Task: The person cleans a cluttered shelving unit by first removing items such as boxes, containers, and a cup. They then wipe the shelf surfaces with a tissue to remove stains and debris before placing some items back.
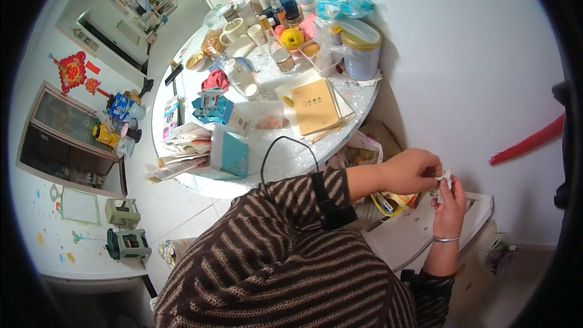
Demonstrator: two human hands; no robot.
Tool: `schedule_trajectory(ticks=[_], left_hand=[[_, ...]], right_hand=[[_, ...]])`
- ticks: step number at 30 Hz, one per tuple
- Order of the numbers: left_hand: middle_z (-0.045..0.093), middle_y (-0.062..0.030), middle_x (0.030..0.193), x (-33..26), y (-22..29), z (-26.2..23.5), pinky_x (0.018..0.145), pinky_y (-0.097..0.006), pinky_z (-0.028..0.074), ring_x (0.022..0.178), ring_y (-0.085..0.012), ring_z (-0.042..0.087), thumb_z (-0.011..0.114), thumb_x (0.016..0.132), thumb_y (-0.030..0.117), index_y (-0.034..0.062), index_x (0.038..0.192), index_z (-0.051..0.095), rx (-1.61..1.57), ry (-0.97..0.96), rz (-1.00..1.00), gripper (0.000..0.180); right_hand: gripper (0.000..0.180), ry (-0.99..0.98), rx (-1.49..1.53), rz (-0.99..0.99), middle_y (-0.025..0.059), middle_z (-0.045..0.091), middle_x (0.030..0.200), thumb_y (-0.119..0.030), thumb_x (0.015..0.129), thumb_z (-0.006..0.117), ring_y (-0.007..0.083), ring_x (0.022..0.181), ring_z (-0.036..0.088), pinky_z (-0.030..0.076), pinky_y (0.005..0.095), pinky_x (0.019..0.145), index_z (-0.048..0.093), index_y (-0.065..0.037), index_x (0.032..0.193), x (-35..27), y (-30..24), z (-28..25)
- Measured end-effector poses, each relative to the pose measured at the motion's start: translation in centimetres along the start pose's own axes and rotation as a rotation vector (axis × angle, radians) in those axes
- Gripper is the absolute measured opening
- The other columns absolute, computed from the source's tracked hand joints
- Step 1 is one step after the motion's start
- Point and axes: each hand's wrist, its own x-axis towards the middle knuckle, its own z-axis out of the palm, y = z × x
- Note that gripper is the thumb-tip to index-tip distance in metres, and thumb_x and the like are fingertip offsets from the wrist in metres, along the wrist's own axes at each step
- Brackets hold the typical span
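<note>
A small white crumpled piece (443, 181) was pinched between the left hand (412, 171) and right hand (450, 206). It was held at the right of the frame, fingers closed on it.

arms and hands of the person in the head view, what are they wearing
Both arms wear a knit top with dark brown and tan stripes. The left sleeve ends in a dark ribbed cuff pushed up the forearm, and the right sleeve is pushed up too. The left hand is bare. The right hand is bare, with a thin silver bangle at the wrist.

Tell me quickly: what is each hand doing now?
Left hand: closed, pinching the white scrap.
Right hand: closed on the same scrap.
</note>
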Motion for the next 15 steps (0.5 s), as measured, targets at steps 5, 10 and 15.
schedule_trajectory(ticks=[5, 10, 15], left_hand=[[0.067, -0.0122, 0.086, -3.2, -1.6, -3.8, 0.072, -0.031, 0.051, 0.080, -0.0193, 0.064, 0.070, 0.087, 0.013, -0.0009, 0.102, 0.065, 0.030, 0.063, 0.009, 0.021], [0.065, -0.0021, 0.087, -7.6, -4.5, -10.3, 0.071, -0.025, 0.049, 0.080, -0.0081, 0.058, 0.066, 0.093, 0.011, 0.0010, 0.099, 0.065, -0.160, 0.304, -0.161, 0.012], [0.061, 0.0030, 0.078, -12.0, -5.8, -16.1, 0.060, -0.022, 0.043, 0.070, -0.0036, 0.053, 0.068, 0.094, 0.016, 0.0035, 0.088, 0.061, -0.162, 0.569, -0.268, 0.015]], right_hand=[[0.019, -0.011, -0.021, 0.003, -0.0046, 0.062, 0.101, -0.018, 0.096, 0.063, 0.0039, 0.081, 0.054, 0.039, 0.0212, 0.062, 0.059, -0.011, 0.113, -0.8, 0.6, 1.4], [0.022, 0.018, -0.017, 0.064, -0.0058, 0.063, 0.100, -0.020, 0.096, 0.064, 0.0059, 0.079, 0.056, 0.041, 0.0217, 0.060, 0.058, -0.013, 0.116, -1.2, 1.2, 3.6], [0.015, -0.074, -0.032, 0.083, -0.0028, 0.065, 0.099, -0.018, 0.097, 0.061, 0.0065, 0.079, 0.058, 0.042, 0.0216, 0.059, 0.059, -0.011, 0.110, -0.3, 1.0, 7.2]])
